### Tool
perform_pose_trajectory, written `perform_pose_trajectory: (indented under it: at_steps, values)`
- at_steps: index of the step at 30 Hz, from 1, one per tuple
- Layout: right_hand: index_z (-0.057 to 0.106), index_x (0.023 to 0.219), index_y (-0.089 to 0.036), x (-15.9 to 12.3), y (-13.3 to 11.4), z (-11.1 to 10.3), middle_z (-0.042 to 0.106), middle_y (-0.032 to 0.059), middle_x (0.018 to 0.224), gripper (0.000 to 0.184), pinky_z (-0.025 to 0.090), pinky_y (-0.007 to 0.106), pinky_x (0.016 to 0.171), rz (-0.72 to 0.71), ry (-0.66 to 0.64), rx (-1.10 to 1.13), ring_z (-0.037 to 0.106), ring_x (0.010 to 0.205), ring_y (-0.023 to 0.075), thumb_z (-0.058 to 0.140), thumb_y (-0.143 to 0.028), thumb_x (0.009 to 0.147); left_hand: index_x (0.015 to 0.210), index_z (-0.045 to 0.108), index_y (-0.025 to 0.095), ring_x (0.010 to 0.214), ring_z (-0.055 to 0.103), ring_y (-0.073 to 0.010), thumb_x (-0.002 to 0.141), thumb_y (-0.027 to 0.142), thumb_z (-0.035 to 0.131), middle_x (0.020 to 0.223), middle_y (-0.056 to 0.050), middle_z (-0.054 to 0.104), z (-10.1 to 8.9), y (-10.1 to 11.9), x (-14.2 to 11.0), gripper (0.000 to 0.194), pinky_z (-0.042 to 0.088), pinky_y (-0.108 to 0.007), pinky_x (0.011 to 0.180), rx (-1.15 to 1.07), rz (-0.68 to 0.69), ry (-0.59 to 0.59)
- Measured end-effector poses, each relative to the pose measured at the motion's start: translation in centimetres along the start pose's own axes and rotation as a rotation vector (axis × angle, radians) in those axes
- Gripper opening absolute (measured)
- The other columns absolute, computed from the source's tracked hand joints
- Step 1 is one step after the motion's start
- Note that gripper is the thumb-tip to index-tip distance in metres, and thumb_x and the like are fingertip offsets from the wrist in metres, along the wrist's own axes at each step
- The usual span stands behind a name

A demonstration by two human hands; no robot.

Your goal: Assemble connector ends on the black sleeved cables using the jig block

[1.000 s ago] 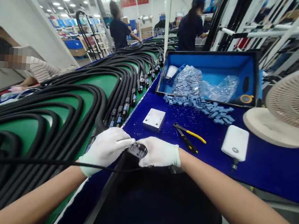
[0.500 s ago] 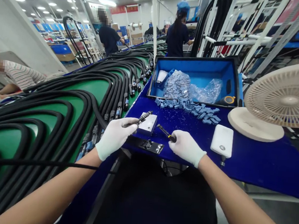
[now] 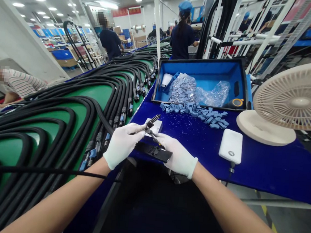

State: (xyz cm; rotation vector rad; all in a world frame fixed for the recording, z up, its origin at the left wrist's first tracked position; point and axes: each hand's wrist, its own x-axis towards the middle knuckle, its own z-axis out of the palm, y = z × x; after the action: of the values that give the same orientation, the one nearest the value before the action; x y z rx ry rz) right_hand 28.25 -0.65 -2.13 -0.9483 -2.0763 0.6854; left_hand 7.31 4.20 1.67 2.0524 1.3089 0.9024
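Head view, ridged connector [image 3: 153, 121], metal pliers [image 3: 153, 134]

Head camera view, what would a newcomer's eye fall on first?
Probably the thick black cables looping over the green surface at left. Next, the white-gloved left hand and right hand at front center, holding a ribbed black piece and a tool. Then the beige fan at far right.
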Motion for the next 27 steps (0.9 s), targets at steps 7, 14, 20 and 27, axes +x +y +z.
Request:
perform_pose_trajectory:
  at_steps: [7, 14, 20, 27]
  values:
    - [0.064, 0.108, -0.017, -0.7, 1.7, 1.5, 0.066, 0.0144, 0.114, 0.020, 0.049, 0.041, 0.096, 0.151, 0.007, -0.190, 0.062, 0.107, 0.0279, 0.062, -0.023, 0.089, 0.124, 0.073, 0.021, 0.103, 0.071, -0.0284, 0.091, 0.050, 0.063, 0.113, -0.009, 0.076, -0.6, -1.3, 2.1, 0.046, 0.055, -0.041, 0.096, -0.186, -0.070, -0.195]
    - [0.055, 0.127, -0.016, -0.7, 1.6, 1.1, 0.071, 0.0138, 0.109, 0.037, 0.048, 0.034, 0.080, 0.362, 0.035, -0.147, 0.067, 0.092, 0.0254, 0.058, -0.027, 0.091, 0.124, 0.074, 0.018, 0.094, 0.073, -0.0280, 0.081, 0.053, 0.072, 0.109, -0.010, 0.077, 0.0, -2.0, 6.1, 0.055, 0.058, -0.040, 0.088, -0.362, -0.100, -0.428]
    - [0.061, 0.101, -0.018, 0.2, 3.6, 2.2, 0.073, 0.0116, 0.098, 0.019, 0.044, 0.032, 0.072, 0.378, 0.020, -0.348, 0.069, 0.089, 0.0284, 0.057, -0.032, 0.089, 0.123, 0.075, 0.018, 0.111, 0.069, -0.0301, 0.085, 0.051, 0.070, 0.118, -0.006, 0.076, 0.3, -0.4, 5.1, 0.051, 0.052, -0.038, 0.099, -0.119, -0.047, -0.276]
    - [0.065, 0.106, -0.018, -1.1, 3.4, -0.6, 0.073, 0.0118, 0.099, 0.020, 0.047, 0.033, 0.078, 0.411, -0.090, -0.381, 0.069, 0.089, 0.0256, 0.054, -0.021, 0.090, 0.118, 0.076, 0.019, 0.115, 0.067, -0.0292, 0.089, 0.046, 0.063, 0.120, -0.005, 0.076, 0.6, 0.2, 6.0, 0.042, 0.047, -0.038, 0.106, 0.064, 0.026, -0.163]
